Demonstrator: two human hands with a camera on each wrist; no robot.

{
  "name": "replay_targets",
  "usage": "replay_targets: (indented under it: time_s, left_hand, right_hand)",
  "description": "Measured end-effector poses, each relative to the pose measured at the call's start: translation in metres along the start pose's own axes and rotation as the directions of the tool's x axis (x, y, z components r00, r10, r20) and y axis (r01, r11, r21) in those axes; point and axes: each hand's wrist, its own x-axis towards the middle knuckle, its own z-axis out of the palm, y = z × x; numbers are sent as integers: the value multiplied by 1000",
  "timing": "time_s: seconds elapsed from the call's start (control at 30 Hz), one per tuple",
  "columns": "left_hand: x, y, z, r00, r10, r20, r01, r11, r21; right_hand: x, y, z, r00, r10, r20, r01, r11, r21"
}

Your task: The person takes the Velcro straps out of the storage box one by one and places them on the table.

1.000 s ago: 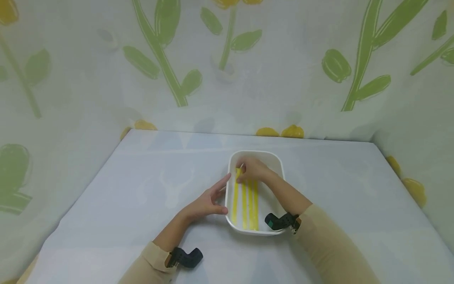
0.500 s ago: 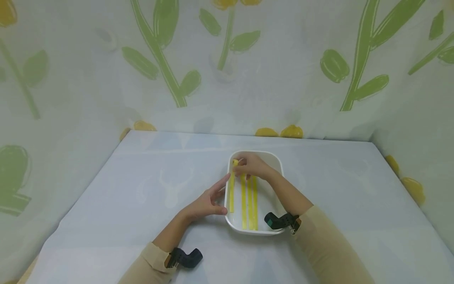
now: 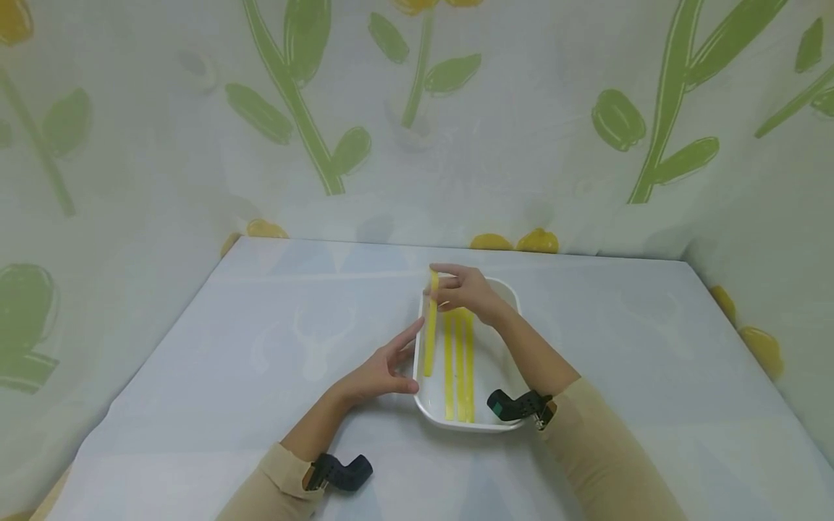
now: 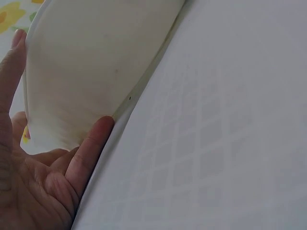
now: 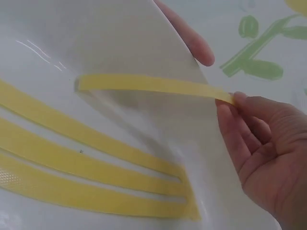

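My right hand [image 3: 470, 293] is over the far end of a white rounded tub [image 3: 490, 354] and pinches the end of a flat yellow strip [image 5: 148, 84] between thumb and finger. The strip slants down from the fingertips, its other end low inside the tub by the left wall. Three more yellow strips [image 5: 81, 155] lie side by side on the tub floor, meeting at a yellow band at one end in the right wrist view. My left hand [image 3: 376, 375] rests against the outside of the tub's left wall, thumb and fingers spread, fingertips [image 4: 106, 123] at the wall.
The tub stands on a table with a pale patterned cover [image 3: 313, 304]. Behind and at both sides hangs a light curtain [image 3: 521, 145] printed with green stems and yellow flowers. A black wrist camera [image 3: 517, 407] on the right arm hangs over the tub's near right corner.
The right hand has risen toward the tub's far rim and lifted one end of the left-most yellow strip off the floor. The left hand has stayed in place.
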Motion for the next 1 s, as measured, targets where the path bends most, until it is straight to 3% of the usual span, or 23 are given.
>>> replay_targets:
  time_s: [0.33,0.57,0.73,1.0]
  left_hand:
    - [-1,0,0,1000,-9,7,9,1000,-29]
    - [-1,0,0,1000,-22,3,22,999,-33]
    - [0,-1,-1,1000,-19,8,19,999,-46]
    - [0,-1,-2,1000,-9,12,10,999,-41]
  right_hand:
    - [1,-1,-2,992,-118,53,109,984,143]
    - [0,-4,-1,982,-152,116,117,958,262]
    - [-2,-6,-2,976,-156,152,113,959,258]
    - [-3,-8,-7,954,-222,203,176,959,222]
